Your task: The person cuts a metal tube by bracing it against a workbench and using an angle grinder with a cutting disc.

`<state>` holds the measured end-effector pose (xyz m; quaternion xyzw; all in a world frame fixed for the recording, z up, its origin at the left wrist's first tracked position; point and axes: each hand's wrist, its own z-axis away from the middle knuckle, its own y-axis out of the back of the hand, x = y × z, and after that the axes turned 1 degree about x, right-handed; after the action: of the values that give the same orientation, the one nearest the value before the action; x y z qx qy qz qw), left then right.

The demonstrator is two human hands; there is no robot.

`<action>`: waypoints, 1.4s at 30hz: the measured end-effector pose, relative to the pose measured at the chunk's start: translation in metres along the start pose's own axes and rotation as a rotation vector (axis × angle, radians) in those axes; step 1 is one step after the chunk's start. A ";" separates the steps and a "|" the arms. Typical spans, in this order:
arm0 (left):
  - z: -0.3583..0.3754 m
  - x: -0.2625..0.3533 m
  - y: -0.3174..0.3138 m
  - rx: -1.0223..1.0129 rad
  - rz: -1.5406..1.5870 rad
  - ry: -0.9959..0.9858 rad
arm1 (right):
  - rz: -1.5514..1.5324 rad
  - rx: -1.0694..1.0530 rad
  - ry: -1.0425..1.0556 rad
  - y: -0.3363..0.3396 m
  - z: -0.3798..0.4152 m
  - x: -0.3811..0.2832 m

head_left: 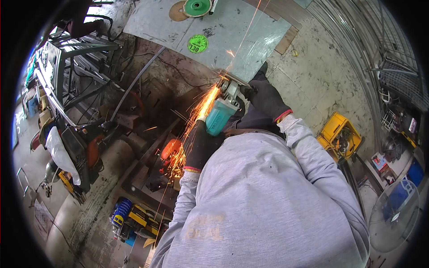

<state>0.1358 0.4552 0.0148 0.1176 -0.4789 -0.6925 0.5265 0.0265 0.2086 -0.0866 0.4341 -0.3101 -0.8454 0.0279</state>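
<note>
A teal angle grinder (219, 115) is at the near edge of a grey metal sheet (178, 22). My left hand (203, 142), in a black glove, is wrapped round the grinder's rear body. Orange sparks (206, 106) stream from the grinder's head down past this hand. My right hand (268, 99), also gloved in black, is closed beside the grinder's head. What its fingers grip is hidden. A thin metal strip (238, 80) lies against the head, near the right fingers. The grinder's disc is mostly out of sight.
A green disc (197, 6) and a brown disc (178, 11) lie on the sheet, near a round green label (197, 43). Metal frames (62, 58) stand at left. A yellow bin (338, 136) stands at right. A blue can (120, 212) sits among tools at lower left.
</note>
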 end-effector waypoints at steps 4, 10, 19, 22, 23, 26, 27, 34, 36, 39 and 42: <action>0.001 0.006 0.004 0.000 0.059 0.041 | 0.001 -0.023 -0.032 0.003 0.000 -0.005; 0.000 -0.002 0.000 -0.008 0.020 0.006 | 0.009 -0.028 -0.033 0.003 -0.001 -0.005; 0.003 0.006 0.007 0.001 0.094 0.054 | 0.008 -0.022 -0.025 0.000 -0.004 0.003; 0.013 0.004 0.009 0.083 0.205 0.004 | 0.001 -0.064 -0.018 -0.004 -0.011 0.022; 0.017 0.003 0.010 0.133 0.294 -0.023 | 0.002 -0.101 0.001 -0.004 -0.014 0.029; 0.020 -0.010 0.014 0.200 0.343 -0.037 | -0.172 -0.172 0.391 0.008 -0.020 0.036; 0.019 -0.014 0.015 0.218 0.331 -0.019 | -0.169 -0.175 0.400 0.011 -0.020 0.033; 0.024 -0.046 0.011 0.301 0.343 0.053 | -0.586 -0.319 -0.209 0.034 -0.019 0.021; 0.026 -0.047 0.011 0.307 0.334 0.055 | -0.602 -0.293 -0.345 0.039 -0.017 0.012; 0.028 -0.050 0.006 0.297 0.329 0.043 | -0.526 -0.305 -0.335 0.041 -0.012 -0.001; 0.027 -0.051 -0.002 0.269 0.334 0.018 | -0.562 -0.253 -0.333 0.031 -0.011 0.004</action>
<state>0.1378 0.5129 0.0101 0.1120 -0.5751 -0.5244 0.6179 0.0255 0.1770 -0.0775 0.3520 -0.0714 -0.9108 -0.2035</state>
